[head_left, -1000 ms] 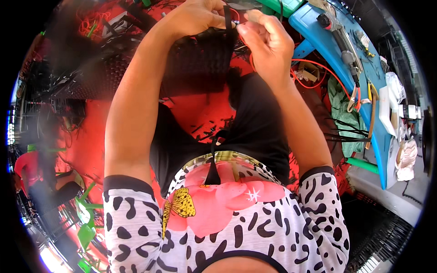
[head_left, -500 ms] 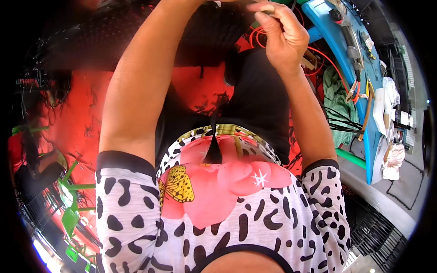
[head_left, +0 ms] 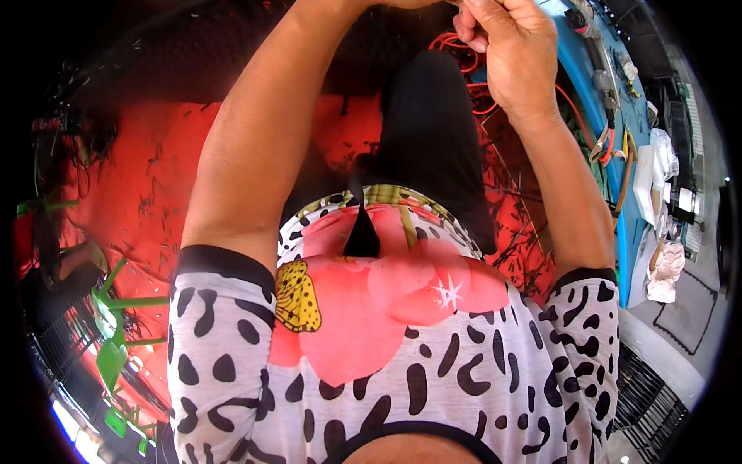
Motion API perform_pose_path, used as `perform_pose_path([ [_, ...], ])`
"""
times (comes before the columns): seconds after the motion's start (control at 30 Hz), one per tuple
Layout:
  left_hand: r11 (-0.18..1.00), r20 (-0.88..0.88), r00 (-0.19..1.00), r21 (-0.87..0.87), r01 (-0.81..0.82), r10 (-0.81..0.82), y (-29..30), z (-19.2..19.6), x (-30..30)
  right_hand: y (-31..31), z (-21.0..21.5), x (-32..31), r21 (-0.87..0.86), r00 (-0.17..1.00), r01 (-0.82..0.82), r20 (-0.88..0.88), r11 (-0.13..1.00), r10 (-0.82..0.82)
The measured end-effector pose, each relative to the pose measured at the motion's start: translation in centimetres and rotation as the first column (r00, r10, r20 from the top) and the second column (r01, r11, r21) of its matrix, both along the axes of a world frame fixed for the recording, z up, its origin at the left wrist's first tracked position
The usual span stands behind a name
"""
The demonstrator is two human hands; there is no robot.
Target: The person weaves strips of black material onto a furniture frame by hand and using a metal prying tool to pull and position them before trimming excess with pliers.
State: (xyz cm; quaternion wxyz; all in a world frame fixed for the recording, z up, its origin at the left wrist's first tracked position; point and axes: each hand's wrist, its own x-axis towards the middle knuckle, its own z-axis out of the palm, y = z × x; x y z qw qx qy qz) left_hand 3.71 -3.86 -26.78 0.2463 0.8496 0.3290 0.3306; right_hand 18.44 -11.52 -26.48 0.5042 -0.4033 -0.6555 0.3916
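Both my arms reach up to the top edge of the view. My right hand [head_left: 519,54] is closed, its fingers curled in and the thumb pressed toward them. Whatever it pinches is out of sight at the frame's top. Only the lower edge of my left hand [head_left: 408,3] shows, close to the right hand's fingertips. Its fingers are cut off by the frame. Beyond the left forearm lies a large dark thing [head_left: 224,58] with a woven-looking surface, blurred and in shadow.
On the right, a blue table [head_left: 632,116] bears a hand-held tool [head_left: 597,62], pliers [head_left: 600,147] and a pale cloth glove [head_left: 666,271]. A red hose [head_left: 572,108] hangs by it. Black scraps litter the red floor [head_left: 131,185]. A green stool [head_left: 112,359] stands at left.
Both hands have moved right and slightly up, and the right hand has turned, with its fingertips now nearer the left hand. My legs have shifted, showing more floor.
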Motion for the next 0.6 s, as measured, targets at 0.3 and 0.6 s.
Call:
perform_pose_path([
  [0.3, 0.999, -0.002, 1.000, 0.035, -0.013, 0.013, -1.2, 0.1, -0.2, -0.8, 1.0, 0.7, -0.175, 0.991, -0.046, -0.134, 0.984, 0.022],
  [0.6, 0.992, -0.122, 0.986, 0.064, -0.110, 0.118, -8.1, -1.0, -0.4, -5.9, -4.4, 1.3, 0.255, 0.990, -0.041, -0.123, 0.966, 0.075],
])
